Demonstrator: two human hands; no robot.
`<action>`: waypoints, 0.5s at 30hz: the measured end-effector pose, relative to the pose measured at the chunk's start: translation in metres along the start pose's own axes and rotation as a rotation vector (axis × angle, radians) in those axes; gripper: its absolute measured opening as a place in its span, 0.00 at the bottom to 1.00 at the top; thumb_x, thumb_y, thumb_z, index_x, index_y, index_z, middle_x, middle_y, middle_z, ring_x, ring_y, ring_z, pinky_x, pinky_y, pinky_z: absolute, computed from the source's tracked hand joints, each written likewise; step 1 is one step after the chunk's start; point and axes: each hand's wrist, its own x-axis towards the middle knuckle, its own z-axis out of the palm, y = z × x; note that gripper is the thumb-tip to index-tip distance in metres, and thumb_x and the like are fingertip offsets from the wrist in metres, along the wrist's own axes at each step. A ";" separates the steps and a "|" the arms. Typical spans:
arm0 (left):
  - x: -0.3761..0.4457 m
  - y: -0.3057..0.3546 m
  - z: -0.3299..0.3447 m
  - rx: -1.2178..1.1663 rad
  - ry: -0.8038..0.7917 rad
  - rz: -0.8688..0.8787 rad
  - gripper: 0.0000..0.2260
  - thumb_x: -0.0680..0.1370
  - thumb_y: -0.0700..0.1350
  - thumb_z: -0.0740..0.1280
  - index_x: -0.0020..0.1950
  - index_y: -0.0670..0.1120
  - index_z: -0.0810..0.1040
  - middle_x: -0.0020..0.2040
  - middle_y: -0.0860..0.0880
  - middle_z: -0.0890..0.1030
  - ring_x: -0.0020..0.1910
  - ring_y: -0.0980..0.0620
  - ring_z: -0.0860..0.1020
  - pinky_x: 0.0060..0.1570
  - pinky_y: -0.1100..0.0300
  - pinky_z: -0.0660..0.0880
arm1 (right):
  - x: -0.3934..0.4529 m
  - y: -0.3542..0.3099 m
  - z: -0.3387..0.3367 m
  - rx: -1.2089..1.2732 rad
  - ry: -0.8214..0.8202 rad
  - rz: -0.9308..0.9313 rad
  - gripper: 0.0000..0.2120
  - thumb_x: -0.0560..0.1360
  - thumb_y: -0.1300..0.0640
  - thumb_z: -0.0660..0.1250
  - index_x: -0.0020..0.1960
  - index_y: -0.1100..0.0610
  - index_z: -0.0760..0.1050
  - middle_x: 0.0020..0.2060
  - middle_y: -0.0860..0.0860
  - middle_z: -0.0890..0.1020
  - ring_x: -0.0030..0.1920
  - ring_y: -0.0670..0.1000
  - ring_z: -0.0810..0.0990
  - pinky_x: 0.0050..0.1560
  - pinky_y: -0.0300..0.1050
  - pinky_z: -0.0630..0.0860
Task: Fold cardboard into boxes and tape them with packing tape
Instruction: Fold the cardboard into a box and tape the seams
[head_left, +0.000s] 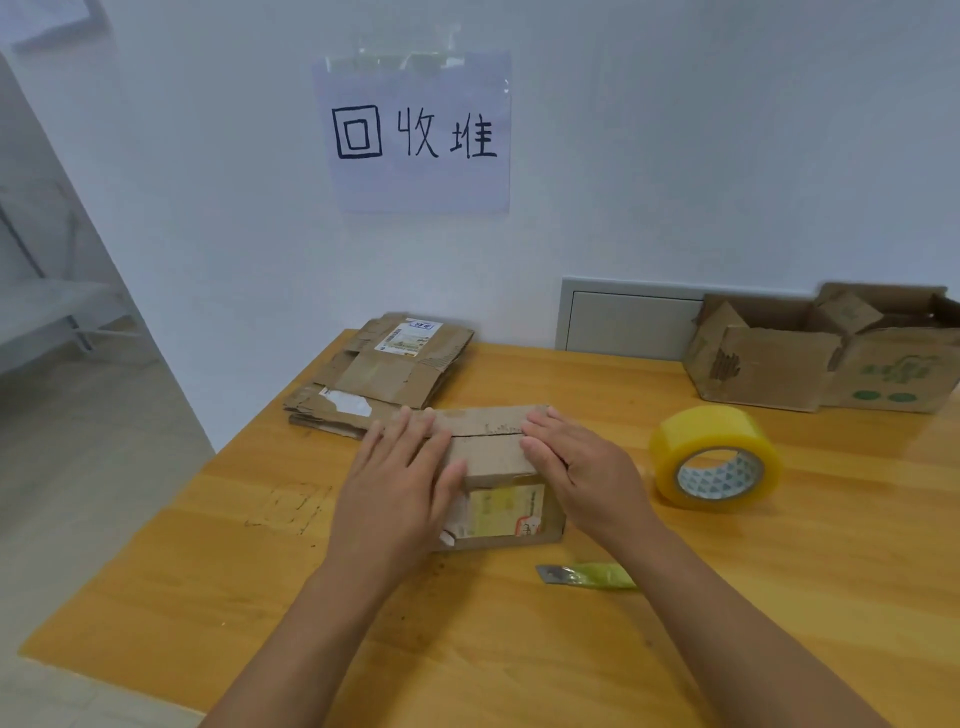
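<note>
A small brown cardboard box (493, 452) stands on the wooden table (727, 597) in the middle, its two top flaps folded down and meeting in a seam. My left hand (400, 478) lies flat over the box's left end with straight fingers pressing the flaps. My right hand (582, 467) presses the right end, fingers straight along the top. A label shows on the box's near side. A roll of yellowish packing tape (716, 458) lies to the right of the box, untouched.
A stack of flattened cardboard (384, 374) lies behind the box at the table's left back. Open cardboard boxes (826, 353) stand at the back right. A green-handled cutter (587, 576) lies in front of the box. A paper sign hangs on the wall.
</note>
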 end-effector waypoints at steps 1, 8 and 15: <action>0.002 0.002 0.001 0.041 -0.036 0.022 0.24 0.83 0.57 0.52 0.67 0.46 0.78 0.68 0.46 0.78 0.69 0.45 0.73 0.72 0.53 0.62 | 0.000 0.001 0.000 -0.015 -0.012 -0.004 0.31 0.77 0.34 0.49 0.67 0.50 0.77 0.68 0.44 0.76 0.71 0.38 0.65 0.67 0.35 0.65; 0.005 0.010 -0.001 0.152 -0.085 0.049 0.25 0.84 0.56 0.49 0.66 0.44 0.78 0.62 0.45 0.80 0.62 0.43 0.77 0.58 0.49 0.76 | -0.002 0.010 -0.004 -0.070 -0.110 -0.104 0.44 0.74 0.25 0.39 0.72 0.51 0.73 0.71 0.43 0.72 0.74 0.42 0.64 0.68 0.37 0.62; 0.010 0.023 0.004 0.205 -0.129 0.038 0.28 0.83 0.61 0.49 0.68 0.44 0.77 0.63 0.42 0.80 0.62 0.42 0.78 0.56 0.47 0.78 | -0.004 0.009 0.003 -0.105 0.064 -0.212 0.34 0.81 0.35 0.46 0.65 0.58 0.79 0.63 0.51 0.80 0.65 0.53 0.74 0.61 0.48 0.75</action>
